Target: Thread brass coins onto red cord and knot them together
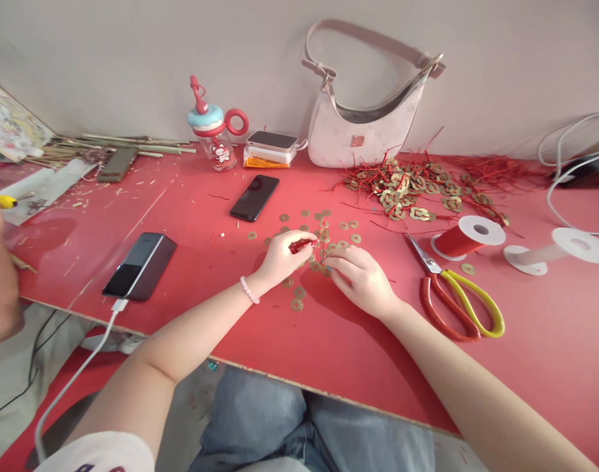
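Brass coins (323,226) lay scattered on the red table (329,341) around both hands. The left hand (279,259) pinched a short red cord (299,246) between closed fingertips. The right hand (361,278) curled its fingers down onto the coins, perhaps gripping one; that was too small to tell.

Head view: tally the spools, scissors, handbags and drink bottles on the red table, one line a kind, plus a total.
Spools: 2, the red-thread spool and the empty white spool
Scissors: 1
Handbags: 1
Drink bottles: 1
Total: 5
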Action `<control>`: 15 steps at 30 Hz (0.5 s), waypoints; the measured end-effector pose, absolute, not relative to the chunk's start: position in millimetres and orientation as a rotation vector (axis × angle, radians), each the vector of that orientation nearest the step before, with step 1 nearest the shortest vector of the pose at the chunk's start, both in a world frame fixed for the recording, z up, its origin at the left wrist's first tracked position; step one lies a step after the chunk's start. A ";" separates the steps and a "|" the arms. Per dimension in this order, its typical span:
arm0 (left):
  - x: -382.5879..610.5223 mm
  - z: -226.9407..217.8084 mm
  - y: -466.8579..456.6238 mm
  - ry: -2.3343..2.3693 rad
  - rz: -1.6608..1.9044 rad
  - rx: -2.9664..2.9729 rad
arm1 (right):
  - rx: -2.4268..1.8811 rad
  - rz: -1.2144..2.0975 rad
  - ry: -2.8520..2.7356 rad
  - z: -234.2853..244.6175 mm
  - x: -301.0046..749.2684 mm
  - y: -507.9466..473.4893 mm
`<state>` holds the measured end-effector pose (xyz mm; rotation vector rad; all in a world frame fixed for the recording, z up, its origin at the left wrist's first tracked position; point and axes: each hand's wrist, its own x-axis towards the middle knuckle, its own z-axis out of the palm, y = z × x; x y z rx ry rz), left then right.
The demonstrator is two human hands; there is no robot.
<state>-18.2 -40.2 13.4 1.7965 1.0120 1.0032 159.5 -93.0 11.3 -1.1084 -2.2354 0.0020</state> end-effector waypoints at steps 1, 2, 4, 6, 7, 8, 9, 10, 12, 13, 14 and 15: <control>-17.8 13.9 -40.8 0.999 0.997 1.877 | -1.099 -0.019 -2.231 12.8 159.1 -93.5; -17.5 14.3 -41.5 0.975 0.982 1.948 | -1.096 -0.040 -2.219 14.1 158.7 -94.0; -17.2 14.7 -42.7 0.908 0.941 2.044 | -1.106 -0.069 -2.178 15.7 158.4 -94.5; -17.3 14.5 -43.6 0.849 0.897 2.105 | -1.144 -0.058 -2.146 15.8 158.6 -94.5; -17.5 14.3 -44.0 0.829 0.882 2.133 | -1.176 -0.036 -2.132 15.2 158.9 -94.4; -17.6 14.2 -44.4 0.817 0.871 2.155 | -1.213 -0.006 -2.117 14.4 159.2 -94.2; -17.7 14.0 -44.7 0.812 0.860 2.170 | -1.251 0.030 -2.097 13.4 159.5 -94.2; -17.7 13.9 -45.0 0.810 0.848 2.170 | -1.287 0.069 -2.064 12.4 159.6 -94.1; -17.6 13.3 -45.5 0.811 0.837 2.122 | -1.334 0.163 -1.976 10.4 159.3 -94.3; -17.5 12.9 -45.8 0.813 0.833 2.087 | -1.350 0.219 -1.927 9.8 158.8 -94.5; -17.4 12.4 -46.1 0.814 0.833 2.056 | -1.363 0.276 -1.882 9.4 158.3 -94.7; -17.3 12.0 -46.4 0.813 0.834 2.033 | -1.375 0.331 -1.846 9.5 157.7 -94.8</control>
